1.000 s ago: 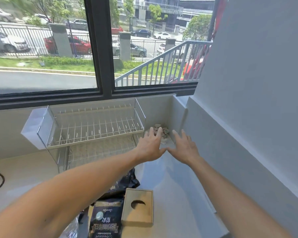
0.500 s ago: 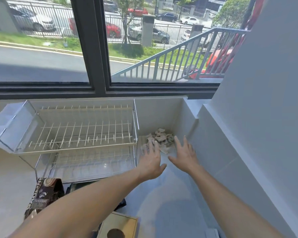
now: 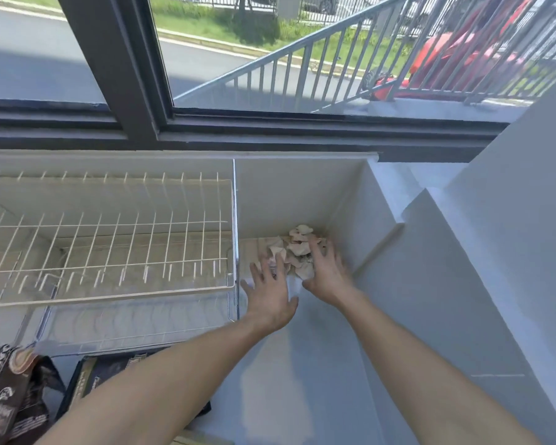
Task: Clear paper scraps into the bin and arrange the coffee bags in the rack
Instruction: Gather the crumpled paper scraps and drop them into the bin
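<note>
A pile of beige paper scraps (image 3: 297, 248) lies in the far right corner of the white counter, against the back wall. My left hand (image 3: 270, 289) rests flat at the pile's near left edge with its fingers spread. My right hand (image 3: 326, 271) lies on the pile's right side, fingers spread over the scraps. Neither hand grips anything. The white wire rack (image 3: 109, 245) stands left of the pile with both tiers bare. Two dark coffee bags (image 3: 10, 403) (image 3: 109, 374) lie at the lower left, the second partly hidden by my left forearm.
A white wall and ledge (image 3: 446, 252) close in the right side. The window frame (image 3: 238, 130) runs above the counter's back wall. A corner of a cardboard box (image 3: 199, 440) shows at the bottom edge. No bin is in view.
Both hands have moved forward from short of the pile onto the scraps. The view has tilted down and closer, so the cardboard box has slid almost out of frame.
</note>
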